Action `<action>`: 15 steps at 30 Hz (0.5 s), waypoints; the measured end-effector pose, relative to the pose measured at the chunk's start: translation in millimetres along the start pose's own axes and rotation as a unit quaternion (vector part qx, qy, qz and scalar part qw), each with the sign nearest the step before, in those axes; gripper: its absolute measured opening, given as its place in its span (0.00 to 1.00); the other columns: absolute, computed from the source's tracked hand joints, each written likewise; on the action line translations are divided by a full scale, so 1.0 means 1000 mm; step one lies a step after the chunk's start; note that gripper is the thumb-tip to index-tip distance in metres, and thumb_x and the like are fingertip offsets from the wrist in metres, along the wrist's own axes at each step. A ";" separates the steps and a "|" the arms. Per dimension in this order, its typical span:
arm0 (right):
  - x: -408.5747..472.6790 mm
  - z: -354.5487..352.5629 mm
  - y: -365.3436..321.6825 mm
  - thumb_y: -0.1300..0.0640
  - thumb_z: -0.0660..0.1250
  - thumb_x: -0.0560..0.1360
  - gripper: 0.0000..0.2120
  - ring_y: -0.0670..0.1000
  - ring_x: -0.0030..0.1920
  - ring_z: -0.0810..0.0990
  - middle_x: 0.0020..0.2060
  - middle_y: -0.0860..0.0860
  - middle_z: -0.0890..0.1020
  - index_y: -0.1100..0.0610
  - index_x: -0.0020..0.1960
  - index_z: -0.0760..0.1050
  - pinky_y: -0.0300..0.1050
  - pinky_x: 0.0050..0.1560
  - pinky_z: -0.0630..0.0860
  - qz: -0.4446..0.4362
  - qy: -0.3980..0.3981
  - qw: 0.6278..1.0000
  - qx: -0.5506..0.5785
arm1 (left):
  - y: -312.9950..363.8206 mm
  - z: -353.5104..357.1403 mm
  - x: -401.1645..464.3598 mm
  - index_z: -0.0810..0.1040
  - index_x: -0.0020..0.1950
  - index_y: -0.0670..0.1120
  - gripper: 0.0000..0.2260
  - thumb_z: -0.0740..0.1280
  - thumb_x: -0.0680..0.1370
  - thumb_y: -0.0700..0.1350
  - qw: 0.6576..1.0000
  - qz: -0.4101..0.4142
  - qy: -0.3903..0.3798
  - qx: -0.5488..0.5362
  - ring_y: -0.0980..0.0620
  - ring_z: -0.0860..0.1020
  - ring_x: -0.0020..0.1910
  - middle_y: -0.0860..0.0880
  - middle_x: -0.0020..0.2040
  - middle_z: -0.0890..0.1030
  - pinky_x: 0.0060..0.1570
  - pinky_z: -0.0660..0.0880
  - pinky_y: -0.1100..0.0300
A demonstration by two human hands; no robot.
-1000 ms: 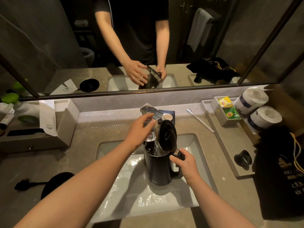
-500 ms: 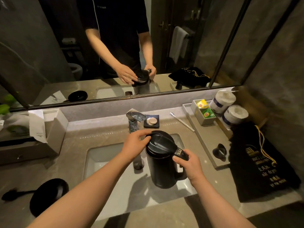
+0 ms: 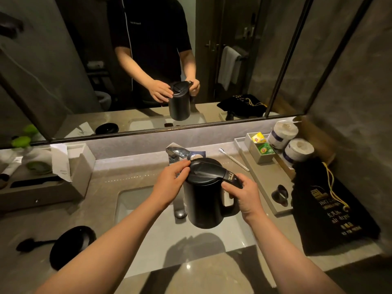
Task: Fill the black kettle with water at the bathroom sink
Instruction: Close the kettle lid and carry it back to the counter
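The black kettle (image 3: 203,200) hangs upright above the white sink basin (image 3: 135,200), its lid down. My right hand (image 3: 244,194) is closed around the kettle's handle. My left hand (image 3: 171,183) rests against the left edge of the lid, fingers on its rim. The chrome faucet (image 3: 177,152) stands behind the kettle; no water is seen running from it. The mirror reflects the kettle and both hands.
The kettle's black base (image 3: 70,247) lies on the counter at the left, its cord trailing left. A grey tray (image 3: 265,187) on the right holds tea bags, a black ring-shaped object and two toilet rolls. A black bag (image 3: 331,206) lies far right, a tissue box (image 3: 63,164) at the back left.
The open lid has been pushed down shut by my left hand. The kettle has come up out of the basin and away from the faucet.
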State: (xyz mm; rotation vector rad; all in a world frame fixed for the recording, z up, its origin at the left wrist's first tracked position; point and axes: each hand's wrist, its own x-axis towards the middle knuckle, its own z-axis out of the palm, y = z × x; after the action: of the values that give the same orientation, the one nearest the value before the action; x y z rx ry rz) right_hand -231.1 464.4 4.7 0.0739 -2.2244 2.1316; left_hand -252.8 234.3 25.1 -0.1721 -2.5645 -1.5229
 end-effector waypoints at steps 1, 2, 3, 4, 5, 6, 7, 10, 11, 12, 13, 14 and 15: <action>0.000 0.003 -0.004 0.56 0.74 0.67 0.06 0.44 0.31 0.75 0.30 0.45 0.79 0.55 0.41 0.80 0.37 0.30 0.75 -0.004 -0.005 1.000 0.002 | 0.001 -0.002 -0.004 0.78 0.65 0.49 0.14 0.65 0.79 0.43 1.000 -0.007 0.017 -0.010 0.57 0.74 0.61 0.55 0.60 0.78 0.59 0.67 0.67; -0.001 0.007 -0.008 0.56 0.74 0.67 0.07 0.44 0.31 0.75 0.29 0.44 0.78 0.56 0.41 0.79 0.37 0.31 0.75 -0.009 -0.013 1.000 0.003 | 0.003 -0.006 -0.008 0.76 0.66 0.51 0.15 0.66 0.79 0.44 0.998 -0.028 0.049 -0.034 0.60 0.75 0.58 0.58 0.59 0.78 0.56 0.68 0.69; -0.001 0.011 -0.011 0.56 0.74 0.66 0.07 0.44 0.31 0.75 0.29 0.44 0.78 0.57 0.40 0.78 0.37 0.31 0.75 -0.013 -0.021 1.000 0.006 | 0.005 -0.010 -0.012 0.75 0.65 0.52 0.15 0.68 0.78 0.45 0.992 -0.065 0.084 -0.067 0.62 0.77 0.54 0.60 0.55 0.78 0.52 0.69 0.69; -0.001 0.016 -0.015 0.55 0.75 0.65 0.08 0.43 0.31 0.75 0.29 0.44 0.78 0.57 0.40 0.78 0.37 0.31 0.75 -0.017 -0.029 0.999 0.010 | 0.007 -0.015 -0.016 0.76 0.61 0.54 0.13 0.69 0.77 0.47 0.983 -0.106 0.108 -0.101 0.62 0.78 0.50 0.61 0.52 0.79 0.49 0.71 0.67; -0.001 0.021 -0.018 0.54 0.75 0.65 0.10 0.43 0.31 0.75 0.29 0.44 0.79 0.57 0.41 0.78 0.37 0.31 0.75 -0.020 -0.035 0.999 0.019 | 0.007 -0.020 -0.020 0.79 0.57 0.53 0.09 0.69 0.77 0.49 0.974 -0.138 0.117 -0.133 0.60 0.79 0.50 0.60 0.50 0.81 0.47 0.73 0.63; -0.001 0.026 -0.021 0.53 0.75 0.64 0.11 0.43 0.31 0.76 0.29 0.44 0.79 0.58 0.42 0.79 0.37 0.30 0.74 -0.024 -0.041 0.999 0.027 | 0.008 -0.026 -0.024 0.81 0.51 0.53 0.05 0.69 0.77 0.50 0.967 -0.161 0.117 -0.159 0.57 0.79 0.49 0.58 0.48 0.83 0.47 0.74 0.59; -0.001 0.033 -0.023 0.53 0.75 0.63 0.12 0.43 0.32 0.76 0.30 0.44 0.80 0.57 0.42 0.80 0.38 0.30 0.74 -0.026 -0.051 0.998 0.032 | 0.009 -0.032 -0.028 0.83 0.48 0.53 0.04 0.68 0.77 0.50 0.961 -0.173 0.122 -0.180 0.55 0.80 0.48 0.57 0.46 0.84 0.46 0.74 0.56; -0.001 0.057 -0.024 0.55 0.75 0.64 0.07 0.44 0.33 0.76 0.32 0.44 0.81 0.50 0.42 0.81 0.38 0.32 0.75 -0.025 -0.099 0.994 0.040 | 0.007 -0.057 -0.042 0.84 0.43 0.54 0.06 0.68 0.77 0.47 0.942 -0.184 0.174 -0.221 0.56 0.79 0.44 0.58 0.40 0.85 0.44 0.74 0.58; -0.001 0.067 -0.025 0.54 0.75 0.65 0.08 0.45 0.34 0.77 0.33 0.45 0.81 0.50 0.43 0.81 0.39 0.33 0.75 -0.025 -0.117 0.992 0.040 | 0.004 -0.067 -0.048 0.85 0.43 0.55 0.06 0.68 0.77 0.47 0.938 -0.185 0.187 -0.224 0.56 0.79 0.44 0.57 0.41 0.85 0.44 0.75 0.58; 0.000 0.078 -0.025 0.53 0.76 0.65 0.10 0.46 0.35 0.77 0.34 0.46 0.82 0.51 0.45 0.81 0.41 0.35 0.75 -0.024 -0.136 0.990 0.036 | 0.001 -0.077 -0.055 0.85 0.45 0.55 0.06 0.68 0.77 0.48 0.936 -0.185 0.196 -0.225 0.55 0.80 0.46 0.56 0.42 0.85 0.45 0.75 0.58; 0.001 0.089 -0.027 0.52 0.76 0.65 0.12 0.46 0.37 0.78 0.36 0.48 0.82 0.53 0.46 0.80 0.43 0.37 0.75 -0.019 -0.157 0.987 0.029 | -0.003 -0.087 -0.062 0.85 0.46 0.56 0.06 0.68 0.77 0.48 0.934 -0.184 0.208 -0.225 0.54 0.80 0.48 0.55 0.44 0.86 0.46 0.76 0.56; 0.003 0.102 -0.028 0.51 0.76 0.65 0.13 0.47 0.38 0.78 0.37 0.49 0.82 0.54 0.46 0.79 0.45 0.39 0.75 -0.013 -0.180 0.983 0.021 | -0.007 -0.098 -0.070 0.85 0.47 0.56 0.07 0.67 0.77 0.48 0.929 -0.187 0.224 -0.225 0.52 0.81 0.49 0.54 0.45 0.86 0.48 0.77 0.55; 0.005 0.115 -0.030 0.52 0.77 0.65 0.13 0.47 0.39 0.79 0.38 0.49 0.82 0.54 0.46 0.79 0.44 0.41 0.76 -0.008 -0.207 0.978 0.013 | -0.013 -0.108 -0.078 0.85 0.48 0.56 0.07 0.67 0.77 0.48 0.924 -0.190 0.244 -0.226 0.51 0.81 0.51 0.54 0.46 0.86 0.49 0.77 0.53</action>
State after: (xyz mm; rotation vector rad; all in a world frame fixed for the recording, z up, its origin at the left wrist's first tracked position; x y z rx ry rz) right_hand -235.2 348.0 30.4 0.5857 -2.3855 2.3088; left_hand -170.5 131.4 50.4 0.6140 -1.8971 -1.9651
